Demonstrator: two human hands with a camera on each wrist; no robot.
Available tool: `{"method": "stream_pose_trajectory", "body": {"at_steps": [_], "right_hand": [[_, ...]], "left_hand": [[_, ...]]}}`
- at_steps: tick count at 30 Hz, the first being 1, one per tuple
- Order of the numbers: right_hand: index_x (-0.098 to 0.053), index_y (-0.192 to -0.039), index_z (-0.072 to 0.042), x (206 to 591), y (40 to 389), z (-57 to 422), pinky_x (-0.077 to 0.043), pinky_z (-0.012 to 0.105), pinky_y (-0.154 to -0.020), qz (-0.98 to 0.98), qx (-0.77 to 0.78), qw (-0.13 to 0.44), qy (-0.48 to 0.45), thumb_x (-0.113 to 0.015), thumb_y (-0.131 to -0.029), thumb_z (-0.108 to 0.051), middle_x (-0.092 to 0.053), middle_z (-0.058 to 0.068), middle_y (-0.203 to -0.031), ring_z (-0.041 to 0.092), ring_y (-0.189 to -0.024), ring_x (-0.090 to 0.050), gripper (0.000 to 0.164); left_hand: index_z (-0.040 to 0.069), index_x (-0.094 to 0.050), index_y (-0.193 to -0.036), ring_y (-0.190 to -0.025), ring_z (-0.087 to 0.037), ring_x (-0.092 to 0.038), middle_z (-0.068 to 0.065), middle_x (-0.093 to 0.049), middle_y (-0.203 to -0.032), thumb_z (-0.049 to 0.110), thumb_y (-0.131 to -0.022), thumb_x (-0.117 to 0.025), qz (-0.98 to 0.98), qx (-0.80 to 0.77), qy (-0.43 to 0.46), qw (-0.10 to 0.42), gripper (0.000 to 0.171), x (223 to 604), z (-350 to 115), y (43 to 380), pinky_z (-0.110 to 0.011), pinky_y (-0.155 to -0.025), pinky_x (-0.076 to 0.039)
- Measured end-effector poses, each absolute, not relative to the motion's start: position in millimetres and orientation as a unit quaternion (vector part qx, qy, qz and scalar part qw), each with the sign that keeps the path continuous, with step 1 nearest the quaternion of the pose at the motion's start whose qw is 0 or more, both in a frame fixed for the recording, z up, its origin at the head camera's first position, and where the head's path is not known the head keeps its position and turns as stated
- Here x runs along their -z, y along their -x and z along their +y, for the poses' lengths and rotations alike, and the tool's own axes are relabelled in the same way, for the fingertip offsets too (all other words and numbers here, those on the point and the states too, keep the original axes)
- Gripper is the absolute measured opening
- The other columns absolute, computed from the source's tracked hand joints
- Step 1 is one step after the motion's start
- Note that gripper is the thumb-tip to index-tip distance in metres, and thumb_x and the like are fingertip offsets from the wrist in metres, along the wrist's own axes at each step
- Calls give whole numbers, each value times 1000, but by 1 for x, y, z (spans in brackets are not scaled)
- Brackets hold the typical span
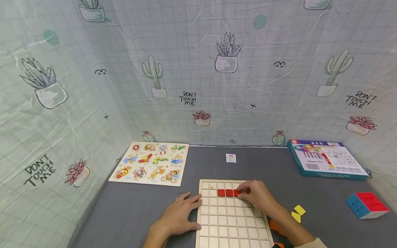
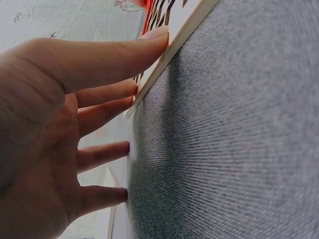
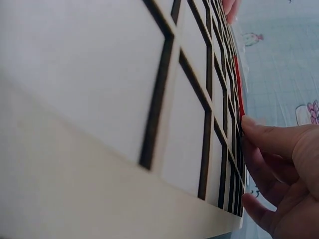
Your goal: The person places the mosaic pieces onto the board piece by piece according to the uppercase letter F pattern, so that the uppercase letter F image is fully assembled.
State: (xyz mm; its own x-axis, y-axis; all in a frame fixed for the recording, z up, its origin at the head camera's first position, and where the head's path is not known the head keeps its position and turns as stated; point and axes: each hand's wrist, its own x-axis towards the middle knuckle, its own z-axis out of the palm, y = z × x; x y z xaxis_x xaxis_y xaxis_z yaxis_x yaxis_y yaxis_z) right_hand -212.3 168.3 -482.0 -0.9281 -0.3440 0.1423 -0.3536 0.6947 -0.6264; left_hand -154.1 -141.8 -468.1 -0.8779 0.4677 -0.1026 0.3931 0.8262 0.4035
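A pale wooden grid board [image 1: 219,220] lies on the table in the head view, divided into square cells. Three red square tiles [image 1: 228,193] sit side by side in its second row from the far edge. The rightmost red tile [image 1: 236,193] is between the thumb and finger of my right hand [image 1: 255,194], which pinch it at the board. Along the board's left edge, my left hand [image 1: 181,214] is spread, thumb and fingertips touching the rim; the left wrist view shows the thumb [image 2: 114,62] on that edge.
Yellow tiles [image 1: 296,217] and orange tiles [image 1: 274,226] lie right of the board, partly hidden by the right forearm. An insect puzzle board [image 1: 141,182] is back left, a small card [image 1: 231,158] behind, a flat box [image 1: 328,160] back right, a puzzle cube [image 1: 367,205] far right.
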Motion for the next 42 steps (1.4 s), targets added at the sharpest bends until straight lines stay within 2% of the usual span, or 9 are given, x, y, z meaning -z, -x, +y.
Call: {"method": "stream_pose_trajectory", "body": {"at_steps": [13,28,34,37,42], "right_hand": [[-81,-95,-8,479,209,168,-52,18,-64,-920,-348,-6,-179,-84,-80,-9,-80,5,-97,5,-74,-64,15],[-80,-94,-10,482,210,166,-52,18,-64,-923,-353,-4,-155,-84,-80,-8,-79,4,-98,0,-72,-61,14],[-80,-96,-8,480,210,168,-52,18,-64,-916,-356,-3,-183,-83,-81,-8,-79,6,-99,1,-73,-64,15],[-80,-99,-9,478,212,172,-55,19,-67,-913,-350,-8,-207,-82,-84,-11,-79,5,-102,4,-77,-67,16],[-80,-106,-13,468,211,188,-59,27,-77,-914,-339,10,-221,-79,-87,-15,-79,3,-111,18,-93,-71,19]], "left_hand": [[23,-62,-143,-148,-39,-42,9,-52,-156,46,-77,-85,950,-191,-224,102,73,467,-141,155,-67,-99,-49],[24,-61,-144,-149,-39,-41,9,-51,-157,45,-78,-84,948,-195,-225,113,73,466,-141,155,-68,-98,-49],[24,-61,-144,-148,-40,-41,9,-52,-157,44,-78,-85,950,-194,-221,107,73,465,-143,154,-69,-98,-49],[24,-61,-144,-148,-39,-42,9,-52,-157,45,-78,-84,951,-189,-224,103,73,465,-143,154,-68,-99,-49],[24,-61,-143,-148,-39,-42,10,-51,-157,46,-78,-84,950,-184,-229,106,72,466,-142,154,-66,-100,-50]]}}
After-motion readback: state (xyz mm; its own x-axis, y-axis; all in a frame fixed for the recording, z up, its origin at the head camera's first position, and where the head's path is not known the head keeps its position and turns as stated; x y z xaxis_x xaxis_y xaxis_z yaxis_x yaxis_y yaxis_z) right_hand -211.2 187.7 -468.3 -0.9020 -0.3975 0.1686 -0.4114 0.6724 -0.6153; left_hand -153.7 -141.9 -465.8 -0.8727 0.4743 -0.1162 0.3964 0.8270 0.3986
